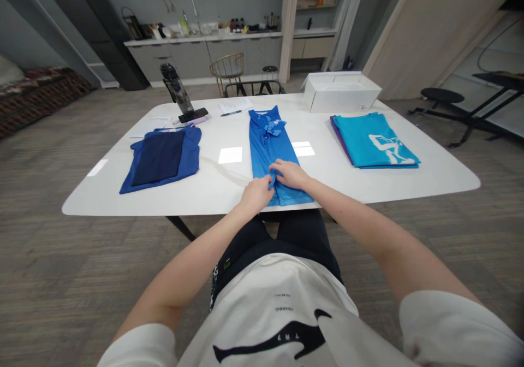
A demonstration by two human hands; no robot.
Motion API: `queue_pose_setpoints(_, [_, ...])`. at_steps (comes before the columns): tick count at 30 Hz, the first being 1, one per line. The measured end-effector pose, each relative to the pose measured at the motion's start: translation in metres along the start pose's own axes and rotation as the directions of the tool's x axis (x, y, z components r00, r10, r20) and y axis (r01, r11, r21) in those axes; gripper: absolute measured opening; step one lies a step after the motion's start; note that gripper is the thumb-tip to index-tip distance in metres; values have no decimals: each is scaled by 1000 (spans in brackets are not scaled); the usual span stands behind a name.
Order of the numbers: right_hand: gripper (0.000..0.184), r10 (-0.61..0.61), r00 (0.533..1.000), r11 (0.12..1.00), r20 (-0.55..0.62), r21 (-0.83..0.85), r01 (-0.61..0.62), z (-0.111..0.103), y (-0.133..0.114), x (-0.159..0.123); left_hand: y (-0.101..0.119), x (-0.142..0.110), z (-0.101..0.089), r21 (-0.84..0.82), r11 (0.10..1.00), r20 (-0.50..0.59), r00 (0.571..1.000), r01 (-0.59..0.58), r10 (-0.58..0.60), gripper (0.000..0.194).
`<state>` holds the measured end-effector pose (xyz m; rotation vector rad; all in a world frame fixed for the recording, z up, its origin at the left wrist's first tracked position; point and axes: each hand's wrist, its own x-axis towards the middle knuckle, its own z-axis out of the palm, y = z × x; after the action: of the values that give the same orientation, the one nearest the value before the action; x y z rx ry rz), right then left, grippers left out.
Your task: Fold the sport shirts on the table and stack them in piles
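Note:
A blue shirt (267,143) lies on the table in a long narrow fold, its neck end away from me. A patterned part of it is folded over near the top. At its near left edge, my left hand (257,193) is closed with fingertips pinched on the fabric. My right hand (291,175) rests on the shirt's lower middle, fingers bent and gripping the cloth close to the left fingertips. Parts of the lower cloth are hidden under both hands.
On the white table (221,192) are dark and blue folded clothes (159,158) at left, turquoise folded clothes (374,140) at right, and a white box (341,94) behind. A handheld vacuum (178,94), a pen (231,113) and papers (236,105) lie toward the back.

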<state>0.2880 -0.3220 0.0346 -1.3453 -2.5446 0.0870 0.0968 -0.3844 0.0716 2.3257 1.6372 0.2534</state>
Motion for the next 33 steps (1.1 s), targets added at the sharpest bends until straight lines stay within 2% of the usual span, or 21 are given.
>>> queue_pose_setpoints(3, [33,-44,998,999,39,-6,45,0,-4,-8,4,1,11,-74,996,-16,999,-42,41,16])
queue_pose_setpoints(8, [30,-37,999,999,23,-9,37,1,-3,-15,4,-2,26,-170,975,-64,989,-141,132,9])
queue_pose_setpoints(11, [31,-49,998,999,24,10,49,2,1,-20,5,-7,31,-171,963,-76,978,-207,196,11])
queue_pose_setpoints(15, [34,-58,998,997,19,43,57,5,4,-30,0,-13,33,-173,950,-29,966,-260,259,23])
queue_pose_setpoints(18, [34,-71,997,995,9,73,71,4,4,-40,-14,-13,30,-241,906,29,931,-347,364,29])
queue_pose_setpoints(21, [35,-70,998,993,7,101,69,2,3,-48,-31,-9,27,-291,852,43,884,-435,465,30])
queue_pose_setpoints(25, [34,-73,997,993,31,92,70,4,-1,-55,-47,-1,32,-276,819,20,849,-503,528,32])
queue_pose_setpoints(29, [33,-80,997,992,3,95,79,9,-1,-57,-53,2,47,-283,774,-23,811,-566,584,26])
queue_pose_setpoints(33, [36,-56,998,994,-12,98,57,11,1,-62,-57,0,54,-293,746,-78,793,-598,604,30])
